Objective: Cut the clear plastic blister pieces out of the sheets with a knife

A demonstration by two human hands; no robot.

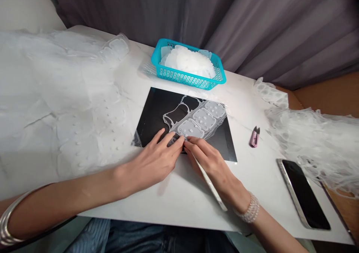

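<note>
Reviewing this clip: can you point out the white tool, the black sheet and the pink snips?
White tool (211, 185): head view, on its exposed shaft.
Black sheet (152, 113): head view, bare area toward its left edge.
Pink snips (254, 139): head view, on the pink body.

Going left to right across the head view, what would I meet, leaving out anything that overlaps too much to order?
Translucent plastic sheets → left hand → right hand → pink snips → phone.

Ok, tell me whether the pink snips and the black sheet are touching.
Apart. The head view shows a strip of bare white tabletop between the right edge of the black sheet and the pink snips.
</note>
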